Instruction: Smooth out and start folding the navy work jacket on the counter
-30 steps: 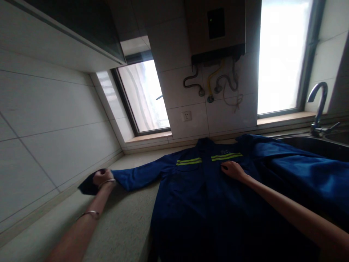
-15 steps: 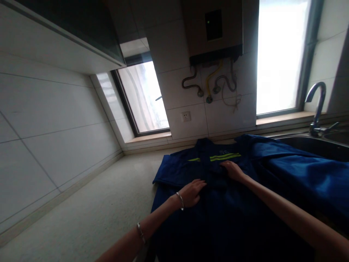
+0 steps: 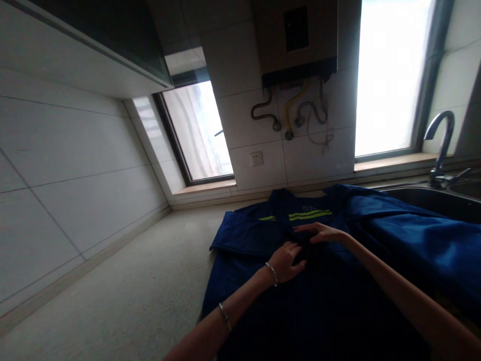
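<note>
A dark blue jacket (image 3: 248, 233) with yellow-green stripes on its chest lies spread over the counter, collar toward the wall. One sleeve is folded across at the left; the other stretches right past the sink edge. My left hand (image 3: 286, 261), with bangles on its wrist and forearm, rests on the jacket front, fingers laid on the cloth and thumb apart. Just beyond it, my right hand (image 3: 321, 233) touches the jacket below the stripes, its fingers stretched out and thumb spread. Dark cloth hides detail beneath the fingertips.
The pale counter (image 3: 124, 281) runs along the left, against a tiled wall. At the right a sink (image 3: 409, 193) with a curved faucet (image 3: 445, 135) borders the jacket. Pipes hang below a water heater (image 3: 296, 45) on the wall, above a socket (image 3: 257, 159).
My left hand has slid right along the jacket, close to the right hand. My right hand has turned, its fingers now reaching left. The jacket has barely shifted.
</note>
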Available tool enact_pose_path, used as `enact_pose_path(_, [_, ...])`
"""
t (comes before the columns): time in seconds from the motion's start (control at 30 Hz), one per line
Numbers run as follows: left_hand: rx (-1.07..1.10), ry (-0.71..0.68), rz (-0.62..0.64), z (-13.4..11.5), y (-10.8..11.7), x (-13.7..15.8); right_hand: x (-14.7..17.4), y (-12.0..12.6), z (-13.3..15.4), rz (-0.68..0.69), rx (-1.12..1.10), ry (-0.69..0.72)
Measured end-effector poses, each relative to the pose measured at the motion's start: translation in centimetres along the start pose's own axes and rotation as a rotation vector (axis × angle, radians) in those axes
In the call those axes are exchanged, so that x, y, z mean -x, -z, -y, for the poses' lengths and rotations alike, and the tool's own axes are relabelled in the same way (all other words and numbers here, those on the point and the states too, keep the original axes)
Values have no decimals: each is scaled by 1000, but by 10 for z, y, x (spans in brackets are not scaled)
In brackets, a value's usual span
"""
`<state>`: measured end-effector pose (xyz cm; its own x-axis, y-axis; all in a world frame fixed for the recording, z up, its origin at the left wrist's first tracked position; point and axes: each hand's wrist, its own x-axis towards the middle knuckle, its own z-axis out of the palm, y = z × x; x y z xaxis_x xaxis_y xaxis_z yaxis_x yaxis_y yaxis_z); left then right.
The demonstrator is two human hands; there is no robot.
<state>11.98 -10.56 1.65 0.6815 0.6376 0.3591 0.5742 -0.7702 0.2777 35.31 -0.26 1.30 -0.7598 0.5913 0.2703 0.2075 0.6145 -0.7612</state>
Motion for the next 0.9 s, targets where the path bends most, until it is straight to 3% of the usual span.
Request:
enact_pose_path(0.07, [-22, 17, -9, -1, -1, 2, -4, -10, -2, -32, 120, 26])
enact_pose_path(0.13, [-31, 38, -15, -1, -2, 4, -8, -19, -5, -159, 214, 52])
enact_pose_path(0.23, [0, 74, -44, -1, -2, 5, -11, -22, -8, -258, 217, 82])
enact_pose_path(0.47, [-50, 390, -112, 0, -2, -10, -5, -10, 1, -164, 56, -178])
enact_pose_path(0.73, [-208, 421, -49, -29, -5, -12, -5, -16, 13, -78, 68, -158])
enact_pose_path(0.9, [-95, 473, 45, -29, 10, -15, -6, -17, 8, -140, 51, -189])
